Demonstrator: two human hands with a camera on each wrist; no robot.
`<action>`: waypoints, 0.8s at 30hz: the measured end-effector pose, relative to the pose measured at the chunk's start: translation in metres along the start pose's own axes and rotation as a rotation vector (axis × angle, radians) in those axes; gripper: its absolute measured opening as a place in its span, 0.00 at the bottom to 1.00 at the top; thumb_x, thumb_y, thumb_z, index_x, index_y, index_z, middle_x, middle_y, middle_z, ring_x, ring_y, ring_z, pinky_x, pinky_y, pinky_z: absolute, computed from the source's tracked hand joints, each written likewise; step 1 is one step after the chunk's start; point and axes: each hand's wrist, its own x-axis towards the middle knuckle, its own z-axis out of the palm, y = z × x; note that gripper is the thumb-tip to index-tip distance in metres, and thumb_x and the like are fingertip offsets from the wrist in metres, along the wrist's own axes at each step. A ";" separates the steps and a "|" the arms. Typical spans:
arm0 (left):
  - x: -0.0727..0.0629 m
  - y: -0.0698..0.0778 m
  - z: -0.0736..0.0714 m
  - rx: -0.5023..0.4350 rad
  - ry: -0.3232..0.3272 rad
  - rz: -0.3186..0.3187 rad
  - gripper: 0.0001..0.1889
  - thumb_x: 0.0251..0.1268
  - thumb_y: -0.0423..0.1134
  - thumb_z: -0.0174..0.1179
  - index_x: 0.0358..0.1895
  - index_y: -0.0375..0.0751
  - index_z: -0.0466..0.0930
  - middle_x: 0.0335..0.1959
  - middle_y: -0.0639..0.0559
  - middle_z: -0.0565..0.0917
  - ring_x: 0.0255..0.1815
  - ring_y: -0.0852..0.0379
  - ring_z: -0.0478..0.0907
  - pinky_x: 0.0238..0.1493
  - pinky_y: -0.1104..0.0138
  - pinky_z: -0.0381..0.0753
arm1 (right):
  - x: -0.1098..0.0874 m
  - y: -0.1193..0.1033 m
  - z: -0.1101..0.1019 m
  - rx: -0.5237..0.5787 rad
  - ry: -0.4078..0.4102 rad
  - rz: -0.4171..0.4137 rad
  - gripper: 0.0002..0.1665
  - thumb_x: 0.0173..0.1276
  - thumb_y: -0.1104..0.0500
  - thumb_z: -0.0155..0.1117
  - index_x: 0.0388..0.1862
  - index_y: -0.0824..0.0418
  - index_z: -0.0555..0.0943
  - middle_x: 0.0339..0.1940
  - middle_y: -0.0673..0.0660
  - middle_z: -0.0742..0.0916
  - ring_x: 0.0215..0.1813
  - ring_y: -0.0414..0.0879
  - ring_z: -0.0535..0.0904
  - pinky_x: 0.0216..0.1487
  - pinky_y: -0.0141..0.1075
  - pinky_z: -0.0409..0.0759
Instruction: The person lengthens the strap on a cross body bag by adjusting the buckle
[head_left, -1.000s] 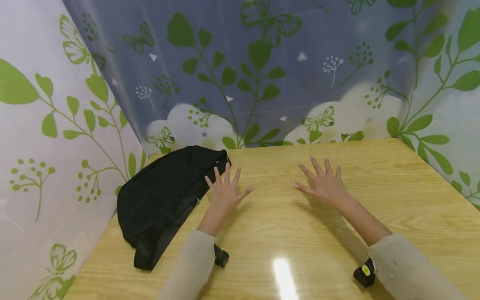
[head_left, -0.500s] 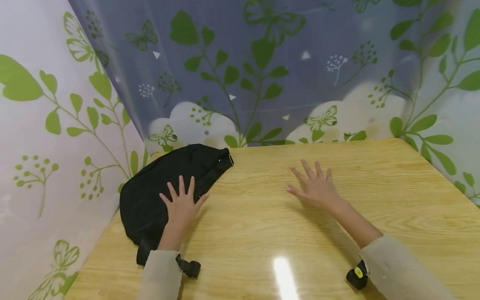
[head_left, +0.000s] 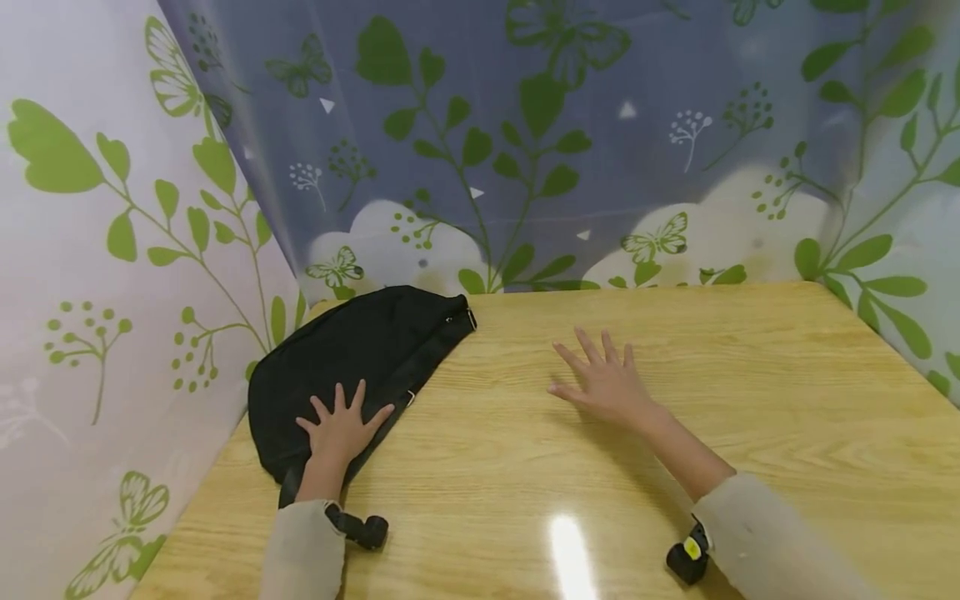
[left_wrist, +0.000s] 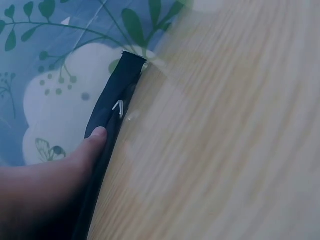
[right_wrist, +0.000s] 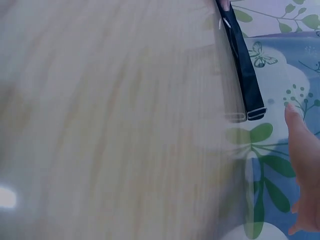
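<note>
A black fabric bag [head_left: 337,350] with a strap lies slantwise on the left of the wooden table. My left hand [head_left: 337,433] is over its lower part, fingers spread wide. In the left wrist view the thumb [left_wrist: 92,145] overlaps the bag's strap edge [left_wrist: 117,85]; whether the palm presses on the cloth I cannot tell. To the right, my right hand [head_left: 611,392] hovers above the tabletop with spread fingers, casting a shadow and holding nothing. The right wrist view shows that hand [right_wrist: 305,155] at the right edge, apart from the bag's buckled end [right_wrist: 255,112].
The wooden table [head_left: 510,467] reaches back to a blue, leaf-patterned curtain [head_left: 450,108]. A pale patterned curtain [head_left: 150,333] borders the left side, close beside the bag. Both wrists carry small black cameras [head_left: 371,532].
My left hand has moved left and toward me, from beside the bag's far end onto its lower part. The right hand has drifted left in view. The bag keeps its place.
</note>
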 end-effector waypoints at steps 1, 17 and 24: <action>0.000 0.000 0.000 0.007 -0.006 0.005 0.44 0.61 0.69 0.39 0.73 0.43 0.44 0.69 0.30 0.43 0.63 0.21 0.33 0.51 0.29 0.34 | 0.001 -0.003 0.001 0.009 0.001 -0.005 0.44 0.63 0.30 0.44 0.72 0.50 0.56 0.73 0.62 0.49 0.67 0.72 0.42 0.56 0.69 0.40; -0.013 0.005 0.001 0.020 -0.054 0.175 0.41 0.60 0.68 0.43 0.72 0.49 0.52 0.71 0.36 0.48 0.66 0.27 0.37 0.53 0.31 0.35 | 0.024 -0.045 0.026 0.086 -0.005 -0.075 0.44 0.63 0.29 0.43 0.72 0.49 0.56 0.73 0.60 0.51 0.68 0.69 0.44 0.58 0.66 0.43; -0.025 0.003 -0.007 -0.004 -0.040 0.168 0.40 0.61 0.68 0.41 0.72 0.48 0.52 0.71 0.37 0.49 0.67 0.28 0.38 0.55 0.33 0.33 | 0.054 -0.059 0.029 0.053 -0.021 -0.162 0.41 0.65 0.34 0.48 0.72 0.50 0.56 0.72 0.62 0.54 0.69 0.66 0.44 0.60 0.63 0.47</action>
